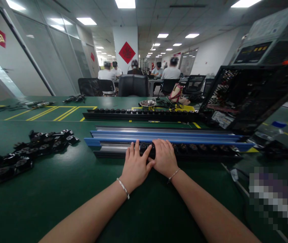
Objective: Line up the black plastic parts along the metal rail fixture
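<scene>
Both my hands rest side by side on a long black socket strip (204,150) that lies across the green table (65,189). My left hand (135,165) has its fingers laid over the strip's near edge, thumb stretched toward the right hand. My right hand (164,157) presses down on a small black socket module (146,147) seated in the strip. Several more modules fill the strip to the right. Behind the strip lie blue and silver metal rails (164,136).
A heap of loose black socket modules (24,153) lies at the left. A second black strip (141,114) and a steel bowl (147,103) sit farther back. An open computer case (252,94) stands at the right. Several people sit at desks far behind.
</scene>
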A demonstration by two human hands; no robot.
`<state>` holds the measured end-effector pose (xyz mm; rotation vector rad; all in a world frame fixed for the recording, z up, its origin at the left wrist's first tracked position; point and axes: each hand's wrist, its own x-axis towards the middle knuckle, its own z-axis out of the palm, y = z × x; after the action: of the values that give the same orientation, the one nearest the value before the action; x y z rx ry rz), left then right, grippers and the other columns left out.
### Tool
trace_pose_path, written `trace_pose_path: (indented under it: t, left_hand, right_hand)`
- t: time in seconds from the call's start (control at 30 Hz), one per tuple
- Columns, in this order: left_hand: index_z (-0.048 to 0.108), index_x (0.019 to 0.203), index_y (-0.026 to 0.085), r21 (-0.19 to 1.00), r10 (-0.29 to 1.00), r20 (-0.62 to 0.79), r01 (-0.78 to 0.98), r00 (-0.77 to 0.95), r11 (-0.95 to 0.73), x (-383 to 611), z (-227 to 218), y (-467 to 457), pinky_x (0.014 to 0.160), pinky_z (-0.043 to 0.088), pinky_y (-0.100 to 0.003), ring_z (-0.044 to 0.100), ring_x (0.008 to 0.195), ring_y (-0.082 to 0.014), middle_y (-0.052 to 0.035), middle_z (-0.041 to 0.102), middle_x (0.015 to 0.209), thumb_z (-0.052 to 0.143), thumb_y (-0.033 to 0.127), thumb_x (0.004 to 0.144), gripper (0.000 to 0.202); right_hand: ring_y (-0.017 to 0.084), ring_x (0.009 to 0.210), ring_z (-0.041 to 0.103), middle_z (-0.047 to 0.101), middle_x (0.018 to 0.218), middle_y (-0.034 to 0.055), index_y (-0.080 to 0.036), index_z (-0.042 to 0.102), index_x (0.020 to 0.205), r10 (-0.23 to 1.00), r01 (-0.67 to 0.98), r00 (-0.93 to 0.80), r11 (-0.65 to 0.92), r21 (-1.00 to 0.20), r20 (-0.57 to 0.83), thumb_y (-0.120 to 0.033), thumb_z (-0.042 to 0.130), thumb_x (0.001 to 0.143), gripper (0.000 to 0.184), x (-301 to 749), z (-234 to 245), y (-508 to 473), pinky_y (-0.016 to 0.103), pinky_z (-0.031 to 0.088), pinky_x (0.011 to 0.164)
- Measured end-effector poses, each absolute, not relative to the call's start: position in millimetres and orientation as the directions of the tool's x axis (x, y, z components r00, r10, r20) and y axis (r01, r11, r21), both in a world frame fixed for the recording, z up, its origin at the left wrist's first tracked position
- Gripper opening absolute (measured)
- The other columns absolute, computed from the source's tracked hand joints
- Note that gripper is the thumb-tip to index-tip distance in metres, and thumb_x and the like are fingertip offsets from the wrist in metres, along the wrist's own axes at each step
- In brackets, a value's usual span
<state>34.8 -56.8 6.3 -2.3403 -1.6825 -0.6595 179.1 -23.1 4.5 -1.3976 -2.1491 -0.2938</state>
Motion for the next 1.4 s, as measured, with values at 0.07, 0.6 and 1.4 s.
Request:
trace_pose_path:
  t: [0.07,0.6,1.4]
  left_hand:
    - [0.032,0.136,0.032,0.085,0.859,0.445,0.943,0.252,-0.321,35.0,4.6,-56.1,0.1,0.027,-0.054,0.029,0.129,-0.0347,-0.0129,0.033,0.142,0.037,0.053,0.084,0.057]
    - [0.046,0.125,0.028,-0.049,0.838,0.402,0.922,0.37,-0.384,15.1,11.4,-51.1,0.091,0.037,-0.042,0.049,0.11,-0.0271,-0.0131,0.046,0.128,0.033,0.049,0.087,0.045]
    - [0.053,0.111,0.026,-0.051,0.87,0.403,0.956,0.284,-0.288,5.0,17.0,-47.8,0.083,0.04,-0.037,0.053,0.098,-0.0245,-0.0131,0.047,0.119,0.032,0.046,0.088,0.037]
  right_hand:
    - [0.027,0.117,0.041,0.054,0.12,0.0133,-0.013,0.046,0.121,0.773,0.891,-0.311,0.44,-0.113,0.553,-0.042,0.05,0.076,0.053,179.1,4.9,-23.1,0.041,0.018,0.106]
    - [0.027,0.115,0.041,0.055,0.118,0.0133,-0.012,0.046,0.121,0.776,0.887,-0.307,0.443,-0.129,0.552,-0.043,0.06,0.071,0.06,177.4,7.2,-23.9,0.042,0.023,0.103]
    - [0.026,0.111,0.046,0.062,0.108,0.0097,-0.017,0.061,0.095,0.755,0.922,-0.162,0.345,-0.175,0.636,-0.039,0.049,0.081,0.028,179.7,8.8,-21.8,0.046,0.019,0.103]
